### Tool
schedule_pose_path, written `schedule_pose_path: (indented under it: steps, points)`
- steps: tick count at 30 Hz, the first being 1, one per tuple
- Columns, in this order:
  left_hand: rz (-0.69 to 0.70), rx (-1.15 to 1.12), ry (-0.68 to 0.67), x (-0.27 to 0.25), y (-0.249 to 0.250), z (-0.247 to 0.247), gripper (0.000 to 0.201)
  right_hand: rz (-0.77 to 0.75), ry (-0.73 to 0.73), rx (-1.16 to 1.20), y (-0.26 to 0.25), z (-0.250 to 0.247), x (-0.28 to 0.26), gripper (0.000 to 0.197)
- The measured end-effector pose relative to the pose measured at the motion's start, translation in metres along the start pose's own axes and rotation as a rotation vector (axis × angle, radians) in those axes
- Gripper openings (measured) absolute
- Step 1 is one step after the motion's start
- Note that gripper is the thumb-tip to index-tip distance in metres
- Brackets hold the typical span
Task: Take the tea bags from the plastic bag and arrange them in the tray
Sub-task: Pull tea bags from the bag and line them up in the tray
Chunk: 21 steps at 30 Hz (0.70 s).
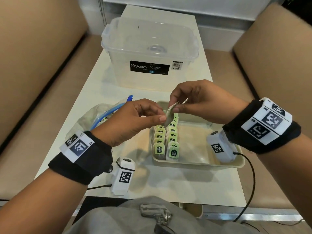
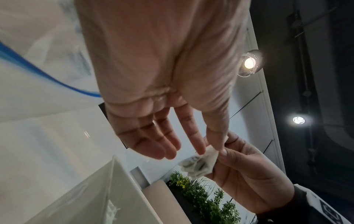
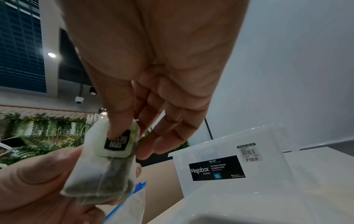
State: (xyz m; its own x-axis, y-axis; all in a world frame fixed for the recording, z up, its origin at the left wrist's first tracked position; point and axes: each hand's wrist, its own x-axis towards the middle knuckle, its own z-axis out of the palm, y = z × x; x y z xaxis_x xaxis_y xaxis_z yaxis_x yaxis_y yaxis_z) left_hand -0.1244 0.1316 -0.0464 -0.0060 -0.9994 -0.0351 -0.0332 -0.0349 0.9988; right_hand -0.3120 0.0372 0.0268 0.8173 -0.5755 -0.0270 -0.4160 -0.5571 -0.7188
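Observation:
A white tea bag (image 1: 169,115) with a green tag hangs over the far left end of the beige tray (image 1: 199,164), held by both hands. My left hand (image 1: 162,118) pinches its lower part between thumb and forefinger. My right hand (image 1: 173,107) pinches its top and tag. In the right wrist view the tea bag (image 3: 101,171) shows a black-and-green label under the thumb of my right hand (image 3: 132,142). In the left wrist view my left hand (image 2: 209,149) pinches the tea bag (image 2: 199,165). Two rows of tea bags (image 1: 166,142) stand in the tray's left part. The clear plastic bag (image 1: 94,117) with a blue zip lies left of the tray.
A lidded clear storage box (image 1: 148,53) stands behind the tray on the white table (image 1: 168,184). Tan sofa cushions (image 1: 33,73) flank the table on both sides. A black cable (image 1: 251,179) runs from my right wrist over the table's near right edge.

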Motion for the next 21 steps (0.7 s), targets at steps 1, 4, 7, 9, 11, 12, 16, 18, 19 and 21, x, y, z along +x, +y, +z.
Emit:
schedule_pose_path:
  steps: [1,4,7,9,11,12,16,18,19,21]
  points:
    - [-0.002,-0.014,-0.003,0.0,0.0,0.001,0.037,-0.005,0.013,0.012,0.0,-0.001,0.0,0.009]
    - [-0.022,-0.05,-0.013,0.003,-0.001,0.002,0.034,-0.007,0.082,0.068,0.003,-0.002,0.002,0.014]
    - [0.012,-0.045,0.039,0.005,-0.004,0.005,0.029,0.031,0.113,0.122,0.004,-0.003,0.005,0.018]
    - [0.015,-0.026,0.077,0.008,-0.007,0.007,0.023,0.065,0.102,0.106,0.005,-0.005,0.006,0.017]
    - [0.005,-0.004,0.096,0.01,-0.01,0.007,0.022,0.087,0.079,0.028,0.005,-0.007,0.007,0.013]
    - [-0.007,0.008,0.103,0.011,-0.011,0.007,0.022,0.089,0.071,-0.044,0.004,-0.008,0.008,0.011]
    - [-0.048,0.053,0.118,0.014,-0.014,0.012,0.024,0.106,0.012,-0.279,0.003,-0.011,0.013,0.007]
    - [-0.057,0.074,0.131,0.016,-0.017,0.016,0.023,0.125,-0.017,-0.324,0.004,-0.01,0.017,0.006]
    - [-0.061,0.09,0.133,0.017,-0.018,0.018,0.024,0.132,-0.028,-0.339,0.005,-0.009,0.019,0.007]
    - [-0.067,0.122,0.135,0.019,-0.02,0.02,0.024,0.156,-0.045,-0.345,0.008,-0.009,0.023,0.009]
